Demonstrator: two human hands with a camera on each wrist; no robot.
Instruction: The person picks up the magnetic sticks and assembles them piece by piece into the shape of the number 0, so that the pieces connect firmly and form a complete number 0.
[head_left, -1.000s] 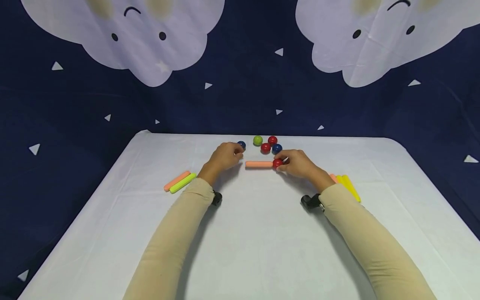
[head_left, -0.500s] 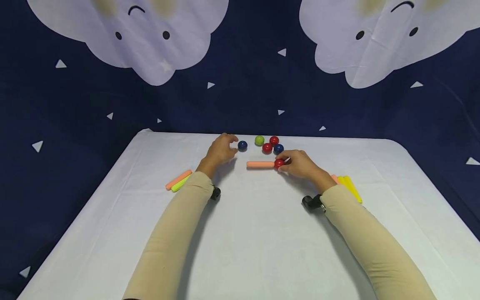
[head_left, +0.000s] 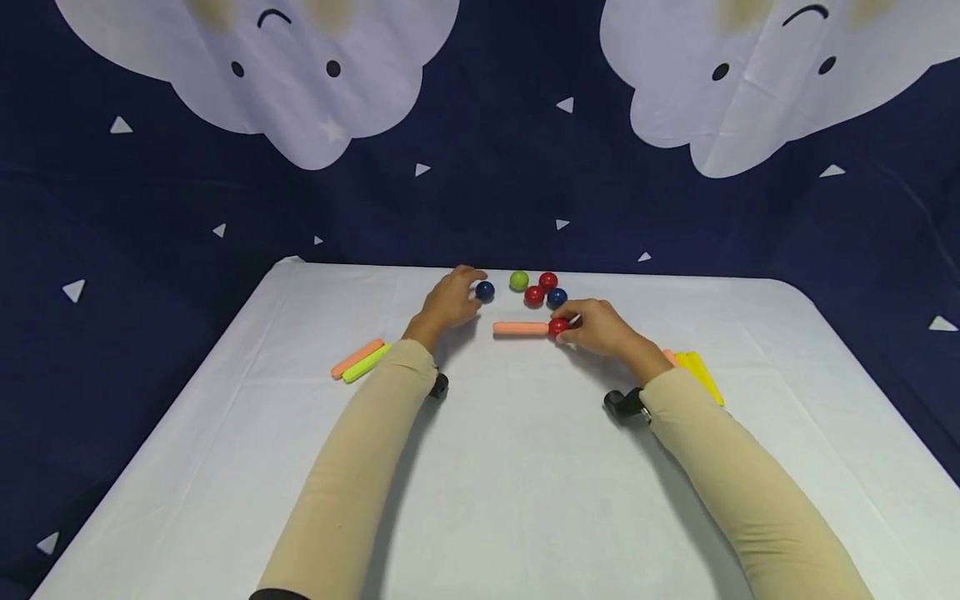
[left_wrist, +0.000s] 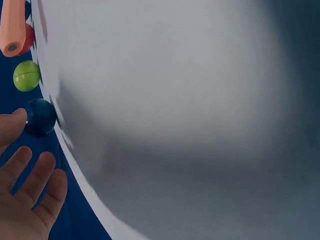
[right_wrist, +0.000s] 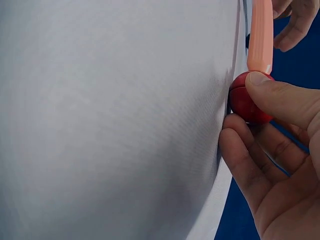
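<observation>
My left hand is at a dark blue ball near the far table edge, its thumb and index finger parted on either side of it. In the left wrist view the thumb overlaps the blue ball, and the other fingers are spread loosely. With thumb and fingertips, my right hand pinches a red ball. That ball sits against the right end of a peach-coloured stick lying crosswise. In the right wrist view the thumb presses on the red ball just below the stick.
Behind the stick is a cluster of a green ball, two red balls and another blue ball. Peach and lime sticks lie at left. Yellow sticks and a peach one lie beside the right forearm. A white cloth covers the table.
My left hand drew back left from the blue ball with fingers spread, then came right again around it. My right hand has stayed on the red ball at the stick's end.
</observation>
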